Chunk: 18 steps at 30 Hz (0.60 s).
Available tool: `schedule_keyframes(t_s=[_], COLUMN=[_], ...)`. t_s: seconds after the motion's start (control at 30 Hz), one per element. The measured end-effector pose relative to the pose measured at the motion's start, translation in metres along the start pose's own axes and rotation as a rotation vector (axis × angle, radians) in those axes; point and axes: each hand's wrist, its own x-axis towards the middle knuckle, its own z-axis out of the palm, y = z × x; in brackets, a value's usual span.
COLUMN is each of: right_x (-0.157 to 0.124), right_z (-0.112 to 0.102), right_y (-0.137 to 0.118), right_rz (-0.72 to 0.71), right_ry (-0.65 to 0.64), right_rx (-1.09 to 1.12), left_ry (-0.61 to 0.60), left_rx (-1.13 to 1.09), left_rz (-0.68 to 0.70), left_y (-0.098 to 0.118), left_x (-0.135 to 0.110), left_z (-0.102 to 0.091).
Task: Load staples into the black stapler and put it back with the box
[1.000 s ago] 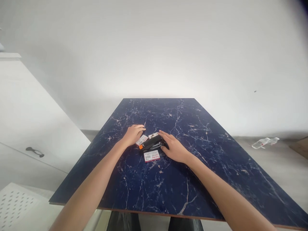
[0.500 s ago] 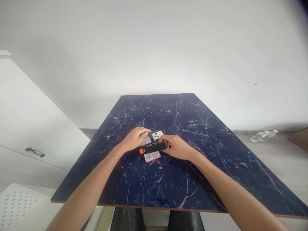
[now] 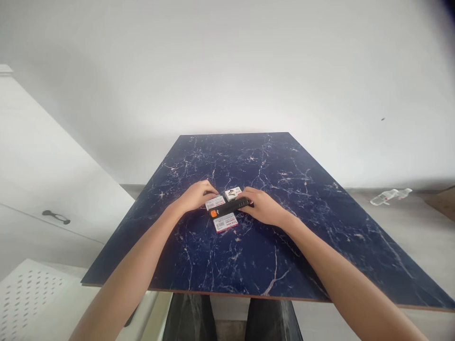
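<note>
My right hand [image 3: 261, 204] is closed on the right end of a long black tool with an orange tip [image 3: 229, 207]; its exact kind does not show. The tool lies across two flat printed cartons: one carton [image 3: 214, 202] peeks out behind it, another carton [image 3: 226, 222] with a red edge in front. A small white box with a clip picture [image 3: 232, 192] sits just behind, close to my right fingertips. My left hand [image 3: 199, 195] rests left of these, fingers curled and thumb drawn in beside the rear carton. Whatever is between its fingertips is hidden.
Everything lies on a dark blue marbled table [image 3: 227, 156] against a pale wall. A white cabinet with a dark handle [image 3: 56, 217] stands left, and a perforated white panel [image 3: 31, 293] below it. On the floor at right lie clear plastic bottles [image 3: 389, 196] and a cardboard box [image 3: 442, 204].
The tool has turned and slid slightly, its right end now farther back and its top facing up. My left fingers have drawn left and curled in, and more of the rear carton shows.
</note>
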Motion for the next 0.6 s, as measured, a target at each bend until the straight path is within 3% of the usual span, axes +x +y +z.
schedule_keyframes(t_s=[0.1,0.23,0.37,0.53,0.6], right_x=[0.0,-0.006,-0.01,-0.01,-0.009], right_z=[-0.003,-0.017,-0.029,-0.031,-0.03], right_y=[-0.003,0.001,0.005,0.004,0.005], right_rz=[0.075,0.205,0.248,0.243,0.249], right_ry=[-0.026,-0.163,-0.242,-0.251,-0.245], right_rx=[-0.032,-0.007,0.052,0.077,0.072], left_ry=[0.043,0.063,0.128,-0.161,-0.201], left_rx=[0.032,0.025,-0.032,-0.089,-0.086], left_rz=[-0.029,-0.042,-0.03,0.082,0.088], left_y=[0.002,0.003,0.017,0.034,0.034], left_x=[-0.001,-0.004,-0.009,-0.013,-0.012], left_z=[0.002,0.001,-0.007,-0.014,-0.013])
